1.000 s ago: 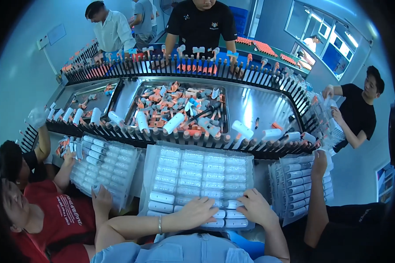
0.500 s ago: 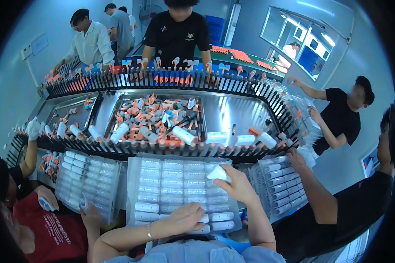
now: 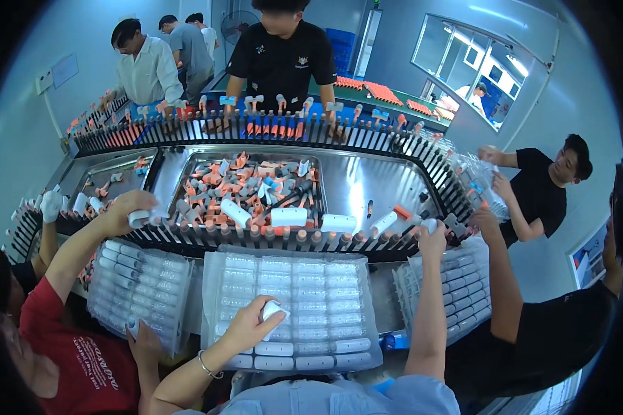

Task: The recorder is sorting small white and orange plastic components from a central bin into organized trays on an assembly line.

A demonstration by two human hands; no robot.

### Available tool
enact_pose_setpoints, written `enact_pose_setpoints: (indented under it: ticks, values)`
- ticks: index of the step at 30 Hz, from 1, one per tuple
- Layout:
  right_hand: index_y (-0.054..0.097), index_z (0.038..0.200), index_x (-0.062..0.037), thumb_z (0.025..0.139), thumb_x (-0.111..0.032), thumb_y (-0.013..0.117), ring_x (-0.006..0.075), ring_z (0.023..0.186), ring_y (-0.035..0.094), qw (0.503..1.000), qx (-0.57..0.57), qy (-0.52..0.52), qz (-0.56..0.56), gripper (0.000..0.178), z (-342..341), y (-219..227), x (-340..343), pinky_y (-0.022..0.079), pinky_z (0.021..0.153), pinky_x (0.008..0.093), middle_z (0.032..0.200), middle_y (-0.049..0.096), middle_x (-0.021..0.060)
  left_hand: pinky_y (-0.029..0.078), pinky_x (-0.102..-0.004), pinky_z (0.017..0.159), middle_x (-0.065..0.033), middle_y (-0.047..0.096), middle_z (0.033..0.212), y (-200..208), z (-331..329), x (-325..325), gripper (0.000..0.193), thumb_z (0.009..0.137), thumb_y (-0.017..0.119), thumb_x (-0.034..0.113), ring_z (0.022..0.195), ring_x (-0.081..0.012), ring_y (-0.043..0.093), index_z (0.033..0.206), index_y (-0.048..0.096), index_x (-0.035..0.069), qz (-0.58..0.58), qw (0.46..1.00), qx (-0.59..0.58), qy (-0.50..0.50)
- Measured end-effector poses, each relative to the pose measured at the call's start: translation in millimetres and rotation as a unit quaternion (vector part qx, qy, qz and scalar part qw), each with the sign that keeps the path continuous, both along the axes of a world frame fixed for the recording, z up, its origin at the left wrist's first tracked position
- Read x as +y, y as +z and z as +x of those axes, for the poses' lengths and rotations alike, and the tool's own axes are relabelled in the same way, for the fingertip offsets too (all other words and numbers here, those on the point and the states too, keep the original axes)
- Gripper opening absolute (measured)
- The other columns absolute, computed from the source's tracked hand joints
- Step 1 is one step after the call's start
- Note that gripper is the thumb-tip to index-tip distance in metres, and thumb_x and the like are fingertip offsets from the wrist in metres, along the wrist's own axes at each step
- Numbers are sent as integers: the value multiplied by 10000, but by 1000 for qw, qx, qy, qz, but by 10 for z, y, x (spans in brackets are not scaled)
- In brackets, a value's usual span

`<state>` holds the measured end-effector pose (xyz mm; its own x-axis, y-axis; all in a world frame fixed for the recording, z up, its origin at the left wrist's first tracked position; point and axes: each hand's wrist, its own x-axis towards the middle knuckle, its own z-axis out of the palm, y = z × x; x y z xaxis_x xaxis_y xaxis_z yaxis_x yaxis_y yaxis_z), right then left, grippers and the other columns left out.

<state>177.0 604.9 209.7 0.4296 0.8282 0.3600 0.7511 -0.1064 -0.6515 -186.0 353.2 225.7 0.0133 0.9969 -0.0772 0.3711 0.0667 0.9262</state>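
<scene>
Over the clear blister tray (image 3: 291,277) in front of me, my left hand (image 3: 248,328) is closed around a glossy white plastic shell (image 3: 273,310). The tray's nearest rows hold several white shells (image 3: 273,362); its farther pockets look unfilled. My right arm stretches out past the tray's right edge. At the rack's near side, my right hand (image 3: 433,243) grips another white shell (image 3: 430,225), partly covered by the fingers. Left of that hand, more white shells (image 3: 339,223) sit along the row of pegs.
A peg rack (image 3: 304,241) rings a steel table, where a bin (image 3: 318,181) holds jumbled orange and grey parts. Co-workers sit close on both sides, each beside a blister tray (image 3: 149,283). The left one's arm (image 3: 83,252) reaches to the rack. Others stand across the table.
My right hand has moved from above the tray out to the rack and taken a shell there. My left hand has lifted off the near rows with a shell. Shells on the pegs have shifted.
</scene>
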Motion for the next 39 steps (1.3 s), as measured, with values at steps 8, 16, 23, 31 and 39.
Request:
enact_pose_setpoints:
  ticks: [8,16,23,31,39]
  values:
    - [454,1129,60,813,-315,492,443,879,575,995,-68,18,-75,492,-521,107,370,446,780,471,868,598,306,439,-303,553,-138,594,730,-142,-34,2,387,816,621,331,603,-198,572,1055,535,38,-13,1000,-10,-15]
    - [500,1029,44,742,-262,609,405,851,592,985,-39,168,-16,434,-980,99,193,458,755,432,906,601,262,455,-287,657,-122,610,843,-82,12,62,329,827,618,293,744,-204,593,1033,551,45,-75,995,61,-32]
    - [398,1174,12,799,-197,555,402,771,608,954,-218,172,-109,457,-1750,182,-63,496,674,465,927,588,247,459,-334,596,-150,609,783,-194,-13,46,396,813,617,357,667,-263,601,1029,542,33,8,998,61,-29]
    - [428,1215,-13,776,-169,623,395,1000,521,912,-112,382,102,505,-1380,432,-938,439,825,434,1188,463,223,468,-323,624,-155,610,808,16,9,184,378,833,602,310,697,-241,608,1031,529,-4,54,997,40,36]
    - [641,848,-43,746,-137,633,274,778,596,828,-95,536,-138,139,-601,408,-2162,481,692,358,784,624,106,465,-378,698,-197,620,864,126,522,1168,428,831,563,366,797,-304,616,984,533,-33,82,994,-60,45]
